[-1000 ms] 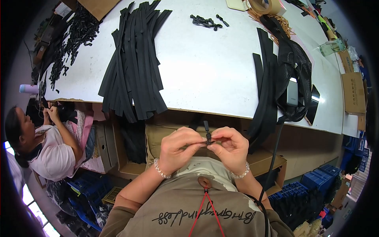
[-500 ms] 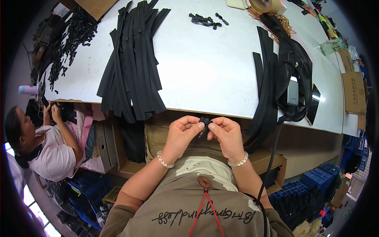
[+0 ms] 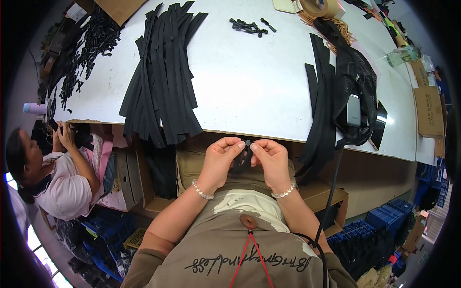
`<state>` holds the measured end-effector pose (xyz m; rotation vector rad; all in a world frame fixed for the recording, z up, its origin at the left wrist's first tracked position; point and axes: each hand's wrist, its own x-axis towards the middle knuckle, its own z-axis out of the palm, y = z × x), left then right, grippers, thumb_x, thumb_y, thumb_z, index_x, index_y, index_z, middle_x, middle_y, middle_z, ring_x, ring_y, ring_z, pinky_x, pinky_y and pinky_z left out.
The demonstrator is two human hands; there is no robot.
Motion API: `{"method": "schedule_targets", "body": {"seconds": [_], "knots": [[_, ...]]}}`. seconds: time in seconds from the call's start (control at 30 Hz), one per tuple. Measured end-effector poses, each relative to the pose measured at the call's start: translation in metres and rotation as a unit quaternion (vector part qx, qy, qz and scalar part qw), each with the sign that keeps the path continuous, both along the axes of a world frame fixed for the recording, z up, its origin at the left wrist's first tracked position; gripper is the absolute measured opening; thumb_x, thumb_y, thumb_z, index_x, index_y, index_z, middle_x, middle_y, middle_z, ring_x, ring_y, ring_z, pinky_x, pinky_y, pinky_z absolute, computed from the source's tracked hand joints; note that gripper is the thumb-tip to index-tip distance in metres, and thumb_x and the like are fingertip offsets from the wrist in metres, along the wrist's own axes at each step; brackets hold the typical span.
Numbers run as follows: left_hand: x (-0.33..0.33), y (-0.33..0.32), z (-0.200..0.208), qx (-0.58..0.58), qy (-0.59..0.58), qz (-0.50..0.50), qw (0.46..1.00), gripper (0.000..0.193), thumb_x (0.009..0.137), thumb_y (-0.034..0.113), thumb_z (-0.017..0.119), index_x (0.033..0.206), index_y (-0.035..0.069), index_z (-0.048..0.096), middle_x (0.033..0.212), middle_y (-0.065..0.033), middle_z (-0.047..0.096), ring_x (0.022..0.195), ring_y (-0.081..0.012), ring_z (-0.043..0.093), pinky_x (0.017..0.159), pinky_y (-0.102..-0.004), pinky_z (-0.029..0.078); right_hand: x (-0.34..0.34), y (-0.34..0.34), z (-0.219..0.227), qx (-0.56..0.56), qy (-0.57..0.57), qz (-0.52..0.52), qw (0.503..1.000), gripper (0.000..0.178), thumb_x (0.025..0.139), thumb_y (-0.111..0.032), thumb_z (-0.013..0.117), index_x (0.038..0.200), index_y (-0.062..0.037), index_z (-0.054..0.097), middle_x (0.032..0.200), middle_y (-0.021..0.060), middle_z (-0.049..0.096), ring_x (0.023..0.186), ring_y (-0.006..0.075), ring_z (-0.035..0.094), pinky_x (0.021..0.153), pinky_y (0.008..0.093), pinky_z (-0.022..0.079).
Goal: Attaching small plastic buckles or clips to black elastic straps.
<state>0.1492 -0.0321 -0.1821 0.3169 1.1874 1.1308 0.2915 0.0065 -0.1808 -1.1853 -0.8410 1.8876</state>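
Observation:
Just off the table's front edge, my left hand (image 3: pixel 218 162) and my right hand (image 3: pixel 272 163) meet in front of my body. Both are closed, thumbs pinching against fingertips. Between them is a small black piece (image 3: pixel 248 143), with dark strip-like ends hanging below. The fingers cover much of it, so its exact kind is hard to make out. To the left, a thick bundle of long flat black strips (image 3: pixel 165 81) lies on the white table (image 3: pixel 249 86) and overhangs its edge. A smaller bunch of black strips (image 3: pixel 322 105) drapes over the edge at the right.
Small black pieces (image 3: pixel 248 27) lie at the table's far middle, with a larger heap (image 3: pixel 98 36) far left. A black mesh bag (image 3: pixel 357 81), a phone-like dark slab (image 3: pixel 379 126) and a tape roll (image 3: pixel 321 6) are at right. A co-worker (image 3: pixel 62 177) sits left.
My right hand has shifted slightly left, closer to the left one. The small black piece has turned between the fingertips and shows less. The view has shifted slightly.

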Motion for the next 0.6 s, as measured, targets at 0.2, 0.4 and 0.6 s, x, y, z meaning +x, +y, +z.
{"method": "schedule_targets", "body": {"seconds": [0.2,0.4,0.6], "knots": [[0.014,0.001,-0.006,-0.004,-0.09,0.108,0.99,0.012,0.086,0.009,0.061,0.094,0.001,0.058,0.086,-0.0042,0.061,0.076,-0.0089,0.057,0.066,-0.0223,0.048,-0.012,-0.004,-0.011,-0.012,0.013,-0.079,0.997,0.008,0.083,-0.005,0.063,0.086,0.0022,0.062,0.069,0.0019,0.059,0.054,0.0057,0.05,0.049,0.0182,0.042],[0.02,0.003,-0.008,-0.008,-0.09,0.15,0.985,0.009,0.086,0.007,0.06,0.092,0.001,0.057,0.087,-0.0037,0.06,0.079,-0.0093,0.056,0.071,-0.0219,0.046,-0.02,-0.007,-0.012,0.013,-0.012,-0.113,0.993,0.003,0.083,-0.002,0.061,0.084,0.0004,0.061,0.075,0.0024,0.059,0.059,0.0058,0.049,0.053,0.0179,0.04],[0.023,0.004,-0.007,-0.021,-0.088,0.169,0.981,0.007,0.086,0.006,0.06,0.09,0.001,0.058,0.087,-0.0033,0.061,0.078,-0.0076,0.055,0.071,-0.021,0.045,-0.029,-0.011,-0.01,0.001,-0.022,-0.164,0.986,0.004,0.082,-0.002,0.062,0.084,0.0009,0.061,0.071,0.0,0.058,0.057,0.0044,0.048,0.051,0.0168,0.039]]}}
